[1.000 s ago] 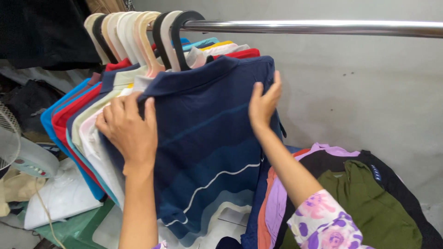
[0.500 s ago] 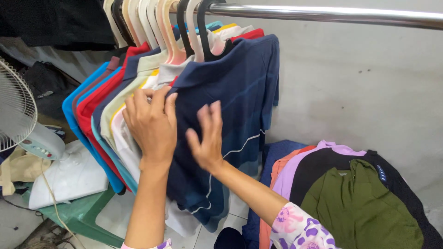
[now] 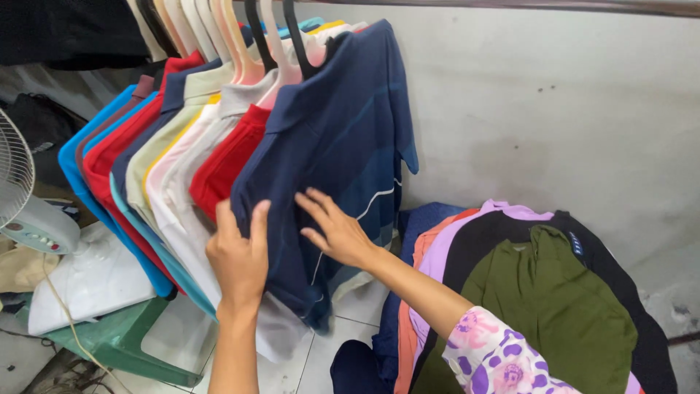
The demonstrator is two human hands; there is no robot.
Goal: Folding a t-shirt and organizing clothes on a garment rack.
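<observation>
A navy polo shirt (image 3: 343,124) with a thin white curved line hangs on a black hanger (image 3: 295,40) at the front of a row of hung shirts. My left hand (image 3: 239,259) rests flat against its left sleeve, fingers together and pointing up. My right hand (image 3: 335,230) lies open on the shirt's front, fingers spread, touching the cloth without gripping it. Behind the navy shirt hang a red shirt (image 3: 226,164), a white one (image 3: 182,197) and several more in cream, blue and red.
A pile of folded clothes lies at lower right, an olive green shirt (image 3: 561,306) on top, black (image 3: 503,241) and lilac (image 3: 437,263) ones under it. A white fan (image 3: 29,211) stands on a green plastic stool (image 3: 117,343) at left. A grey wall (image 3: 554,109) is behind.
My view tilted down, so the metal rail left the top. Both hands slid lower on the navy shirt. The shirts fanned apart, exposing the red one.
</observation>
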